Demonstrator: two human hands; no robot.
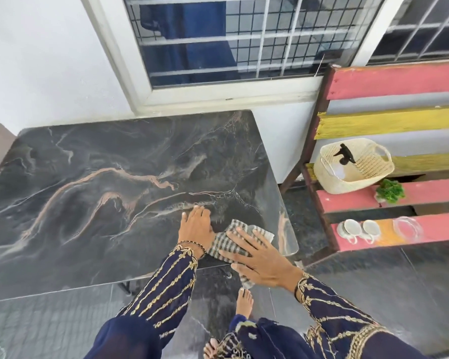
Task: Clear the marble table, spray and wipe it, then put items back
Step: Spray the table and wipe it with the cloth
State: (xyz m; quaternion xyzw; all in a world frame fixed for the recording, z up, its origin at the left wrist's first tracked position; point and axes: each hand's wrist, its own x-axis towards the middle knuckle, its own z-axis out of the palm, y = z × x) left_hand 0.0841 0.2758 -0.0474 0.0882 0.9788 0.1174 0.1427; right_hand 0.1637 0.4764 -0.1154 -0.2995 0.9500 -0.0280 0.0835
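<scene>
The dark marble table (101,193) fills the left and middle of the head view. A striped grey-and-white cloth (235,235) lies near its front right corner, one end hanging over the front edge. My right hand (259,257) presses flat on the cloth, fingers spread. My left hand (196,226) rests flat on the bare marble just left of the cloth, touching its edge. Off the table, on the painted shelf, a woven basket (353,177) holds a spray bottle with a black trigger (345,156). Two white cups (360,229) and a glass dish (407,228) sit lower down.
A pink and yellow wooden slatted shelf (399,81) stands right of the table, with a small green plant (390,190) on it. A barred window (231,40) and white wall lie behind. Dark floor tiles (373,281) and my bare feet (244,303) are below.
</scene>
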